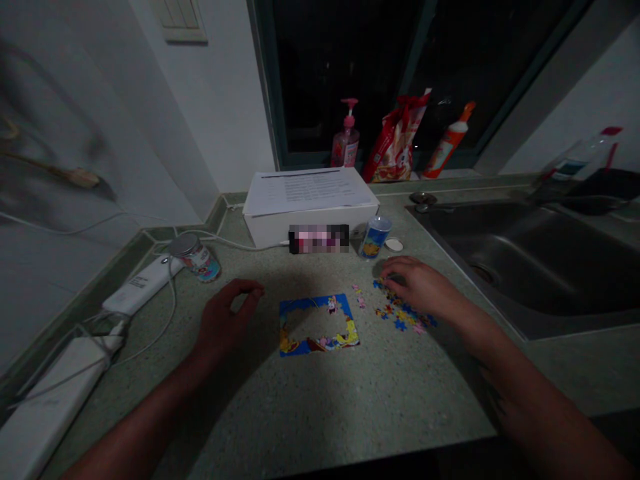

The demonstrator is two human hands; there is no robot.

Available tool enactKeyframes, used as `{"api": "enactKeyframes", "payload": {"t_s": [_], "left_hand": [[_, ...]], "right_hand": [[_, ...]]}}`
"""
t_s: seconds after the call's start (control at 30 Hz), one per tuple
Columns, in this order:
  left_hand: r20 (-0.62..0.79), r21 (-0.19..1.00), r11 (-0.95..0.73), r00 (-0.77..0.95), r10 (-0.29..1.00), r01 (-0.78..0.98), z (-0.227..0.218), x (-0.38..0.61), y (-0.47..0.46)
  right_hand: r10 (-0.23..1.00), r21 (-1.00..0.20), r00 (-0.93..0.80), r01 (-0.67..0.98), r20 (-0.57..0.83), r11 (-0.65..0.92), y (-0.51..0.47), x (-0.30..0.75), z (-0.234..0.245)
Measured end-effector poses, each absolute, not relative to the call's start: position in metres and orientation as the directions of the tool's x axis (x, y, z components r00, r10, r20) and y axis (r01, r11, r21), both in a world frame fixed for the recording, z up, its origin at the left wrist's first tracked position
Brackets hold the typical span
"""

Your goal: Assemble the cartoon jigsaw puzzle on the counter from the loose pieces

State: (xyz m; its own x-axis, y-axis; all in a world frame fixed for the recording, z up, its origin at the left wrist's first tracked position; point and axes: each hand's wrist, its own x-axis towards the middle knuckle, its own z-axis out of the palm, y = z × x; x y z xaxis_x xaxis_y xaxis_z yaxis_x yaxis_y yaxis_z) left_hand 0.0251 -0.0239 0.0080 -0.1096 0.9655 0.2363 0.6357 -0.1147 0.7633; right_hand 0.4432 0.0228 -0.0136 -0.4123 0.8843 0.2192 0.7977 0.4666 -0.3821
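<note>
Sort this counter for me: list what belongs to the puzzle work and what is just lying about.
Puzzle work: puzzle frame, loose pieces, right hand on the pieces, left hand beside the frame.
Lying about: white box, soap pump, red bag, sink.

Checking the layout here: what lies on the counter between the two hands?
In the head view, a puzzle frame with an unfilled middle lies between the left hand and right hand, plus a few loose pieces.

Speckled matt stone countertop (350, 400), brushed metal sink (540, 267), glossy cardboard puzzle frame (318, 324).
</note>
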Motion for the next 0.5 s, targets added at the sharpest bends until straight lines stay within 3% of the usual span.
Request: {"api": "enactKeyframes", "payload": {"t_s": [0.5], "left_hand": [[0.222,0.766,-0.114,-0.094,0.971,0.632,0.0112,0.0248,-0.0253]], "right_hand": [[0.863,-0.416,-0.451,0.756,0.228,0.505,0.0185,0.4375,-0.0136]]}}
